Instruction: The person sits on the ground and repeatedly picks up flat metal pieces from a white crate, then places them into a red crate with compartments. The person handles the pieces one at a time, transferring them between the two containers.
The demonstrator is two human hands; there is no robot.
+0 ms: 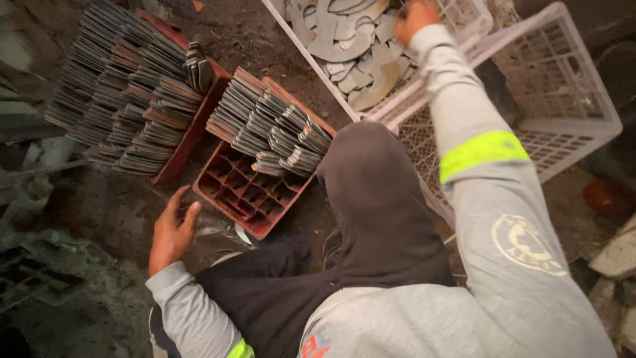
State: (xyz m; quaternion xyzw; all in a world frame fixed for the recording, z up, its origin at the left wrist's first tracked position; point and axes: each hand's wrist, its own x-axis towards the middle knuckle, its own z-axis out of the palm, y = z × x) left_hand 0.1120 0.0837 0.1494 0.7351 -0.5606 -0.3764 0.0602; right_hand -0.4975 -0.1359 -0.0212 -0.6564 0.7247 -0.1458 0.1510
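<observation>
Right hand is stretched out into the white plastic crate at the far side, fingers curled down onto the loose pile of curved flat metal cutouts; can't tell whether it actually grips one. Left hand is open, fingers spread, holding nothing, resting low on the dirt floor just beside the near corner of the red divided crate. That crate's far compartments are packed with stacked metal pieces on edge; its near compartments show bare. A second red crate further left is full of the same stacks. Another white crate sits under the right arm.
</observation>
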